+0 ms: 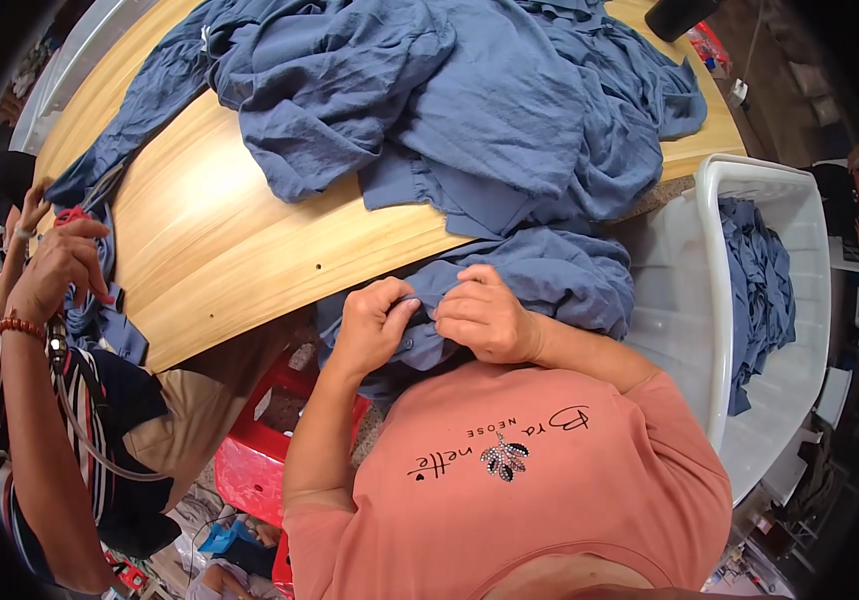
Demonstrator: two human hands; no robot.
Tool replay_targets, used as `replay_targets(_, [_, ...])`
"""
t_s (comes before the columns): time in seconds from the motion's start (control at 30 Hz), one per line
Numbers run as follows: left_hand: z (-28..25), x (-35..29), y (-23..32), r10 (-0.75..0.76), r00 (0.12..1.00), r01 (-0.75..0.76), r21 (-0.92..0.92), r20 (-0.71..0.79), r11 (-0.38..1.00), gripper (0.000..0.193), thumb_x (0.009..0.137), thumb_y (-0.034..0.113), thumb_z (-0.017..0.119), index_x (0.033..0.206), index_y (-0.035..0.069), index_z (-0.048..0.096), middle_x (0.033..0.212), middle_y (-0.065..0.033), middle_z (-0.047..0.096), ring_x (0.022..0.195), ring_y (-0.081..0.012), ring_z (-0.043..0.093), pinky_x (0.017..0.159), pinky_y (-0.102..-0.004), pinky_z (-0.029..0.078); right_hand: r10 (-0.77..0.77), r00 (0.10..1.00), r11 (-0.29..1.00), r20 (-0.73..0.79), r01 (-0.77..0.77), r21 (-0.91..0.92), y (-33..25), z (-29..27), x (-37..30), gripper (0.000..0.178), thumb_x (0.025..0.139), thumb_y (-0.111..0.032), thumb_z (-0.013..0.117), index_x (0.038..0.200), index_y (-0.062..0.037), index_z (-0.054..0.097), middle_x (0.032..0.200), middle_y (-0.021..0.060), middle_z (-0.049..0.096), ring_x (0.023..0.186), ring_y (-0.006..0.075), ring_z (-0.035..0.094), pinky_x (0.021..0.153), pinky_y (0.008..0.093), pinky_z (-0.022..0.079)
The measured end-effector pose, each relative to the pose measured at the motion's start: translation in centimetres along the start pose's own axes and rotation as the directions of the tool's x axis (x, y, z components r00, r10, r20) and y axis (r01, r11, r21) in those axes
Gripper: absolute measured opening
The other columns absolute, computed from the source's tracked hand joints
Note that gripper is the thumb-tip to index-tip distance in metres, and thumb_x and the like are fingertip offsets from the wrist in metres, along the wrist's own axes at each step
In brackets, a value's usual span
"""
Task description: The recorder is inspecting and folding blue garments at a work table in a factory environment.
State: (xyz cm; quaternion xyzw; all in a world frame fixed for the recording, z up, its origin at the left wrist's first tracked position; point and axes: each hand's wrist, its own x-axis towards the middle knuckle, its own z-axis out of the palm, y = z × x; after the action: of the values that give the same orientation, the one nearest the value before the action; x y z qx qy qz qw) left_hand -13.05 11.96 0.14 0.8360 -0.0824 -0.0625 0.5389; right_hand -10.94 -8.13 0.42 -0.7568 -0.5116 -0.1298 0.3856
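Observation:
A blue shirt [550, 275] with a small button showing lies bunched at the near edge of the table, partly hanging over my lap. My left hand [375, 325] pinches its cloth between thumb and fingers. Close beside it, my right hand [485, 315] is closed on the same garment, fingers curled toward the left hand. The cloth between the fingertips is mostly hidden by the fingers. Beyond my hands, a large heap of blue garments [480, 100] spreads over the wooden table [210, 230].
At the right stands a white plastic bin [715, 300] with more blue garments [755, 290] inside. On the left, a co-worker in a striped top handles blue cloth, with a hand [65, 265] near red scissor-like handles. A red plastic stool [255, 465] stands at lower left. A dark cylinder [678, 18] sits at the far right.

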Motion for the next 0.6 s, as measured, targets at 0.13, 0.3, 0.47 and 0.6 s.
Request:
replay_targets(0.13, [-0.19, -0.54, -0.16, -0.089, 0.990, 0.088, 0.014, 0.105, 0.996, 0.008, 0.074, 0.002, 0.064, 0.081, -0.002, 0.062, 0.067, -0.0034, 0.060, 0.060, -0.0049, 0.049, 0.057, -0.0220, 0.042, 0.049, 0.996, 0.999, -0.080, -0.048, 0.021, -0.10, 0.07, 0.52, 0.011, 0.069, -0.004, 0.060, 0.080, -0.0059, 0.061, 0.084, 0.0024, 0.062, 0.086, 0.0194, 0.059, 0.088, 0.0425, 0.034])
replay_targets(0.3, [-0.60, -0.57, 0.07, -0.273, 0.951, 0.307, -0.339, 0.146, 0.889, 0.006, 0.071, -0.001, 0.064, 0.077, -0.001, 0.062, 0.067, 0.0025, 0.058, 0.061, -0.0029, 0.048, 0.055, -0.0193, 0.039, 0.097, 0.993, 0.995, -0.070, -0.095, 0.031, -0.16, 0.12, 0.78, 0.008, 0.069, -0.004, 0.060, 0.077, -0.0063, 0.060, 0.081, 0.0025, 0.063, 0.087, 0.0200, 0.059, 0.088, 0.0429, 0.034])
replay_targets(0.47, [-0.38, -0.46, 0.38, -0.283, 0.930, 0.363, -0.465, 0.234, 0.807, 0.005, 0.070, -0.002, 0.063, 0.073, 0.000, 0.061, 0.067, 0.0045, 0.056, 0.061, -0.0019, 0.046, 0.054, -0.0178, 0.037, 0.047, 0.998, 0.999, -0.032, -0.046, 0.013, -0.26, 0.07, 0.78, 0.011, 0.067, -0.005, 0.061, 0.077, -0.0069, 0.062, 0.082, 0.0031, 0.061, 0.087, 0.0197, 0.058, 0.089, 0.0432, 0.034])
replay_targets(0.6, [-0.08, -0.56, 0.16, -0.310, 0.910, 0.411, -0.511, 0.274, 0.755, 0.005, 0.071, -0.002, 0.063, 0.075, -0.001, 0.060, 0.069, 0.0041, 0.056, 0.062, -0.0026, 0.047, 0.056, -0.0174, 0.037, 0.024, 0.999, 1.000, -0.048, -0.024, 0.002, -0.38, 0.43, 0.86, 0.013, 0.066, -0.006, 0.061, 0.078, -0.0078, 0.062, 0.081, 0.0027, 0.059, 0.085, 0.0183, 0.058, 0.089, 0.0436, 0.034])
